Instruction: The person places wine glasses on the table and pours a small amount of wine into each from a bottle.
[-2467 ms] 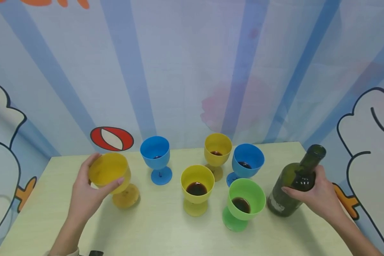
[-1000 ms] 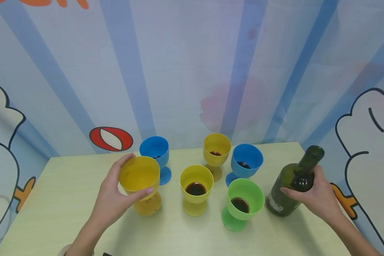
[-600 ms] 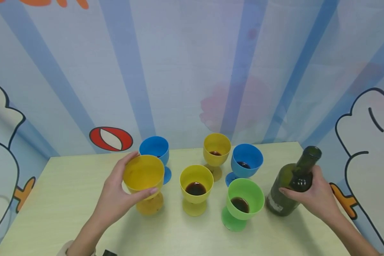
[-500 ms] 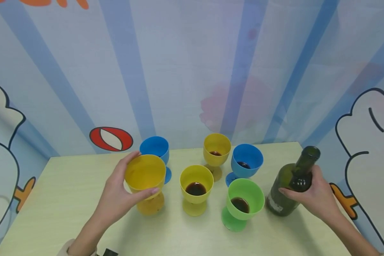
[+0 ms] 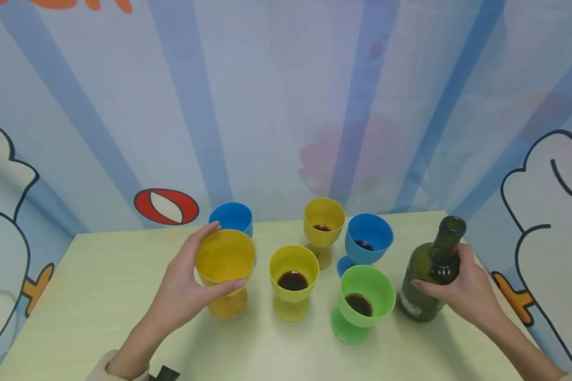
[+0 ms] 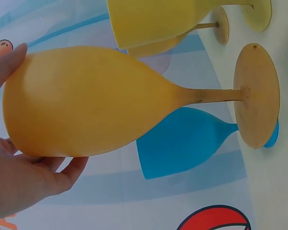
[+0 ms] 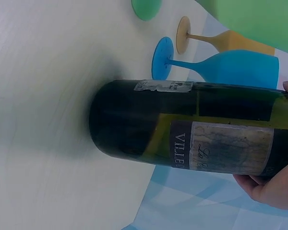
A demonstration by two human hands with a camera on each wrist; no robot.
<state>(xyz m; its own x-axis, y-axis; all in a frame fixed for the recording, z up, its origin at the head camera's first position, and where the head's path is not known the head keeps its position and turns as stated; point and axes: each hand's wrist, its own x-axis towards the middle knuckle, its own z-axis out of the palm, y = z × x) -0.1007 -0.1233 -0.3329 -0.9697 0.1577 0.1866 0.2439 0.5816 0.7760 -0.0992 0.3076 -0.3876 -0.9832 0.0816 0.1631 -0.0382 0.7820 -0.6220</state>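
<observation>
My left hand (image 5: 183,286) holds a yellow goblet (image 5: 225,256) by its bowl, thumb on the near side and fingers round the far side. No dark liquid shows in it. In the left wrist view this goblet (image 6: 96,100) has its foot close to the table; contact is unclear. My right hand (image 5: 472,291) grips a green glass wine bottle (image 5: 417,288) around its upper body. The right wrist view shows the bottle (image 7: 149,124) with its base at the tabletop and its labels facing the camera.
Just behind the held goblet stands a blue goblet (image 5: 232,214), partly hidden. Dark liquid lies in a yellow goblet (image 5: 293,259), a green goblet (image 5: 367,283), a second blue goblet (image 5: 369,238) and a rear yellow goblet (image 5: 324,217). A printed cloth (image 5: 276,106) hangs behind the table (image 5: 124,280).
My left hand has brought the yellow goblet rightward, in front of the left blue goblet and beside the middle yellow one. The bottle's neck has shifted slightly left; its base has stayed in place.
</observation>
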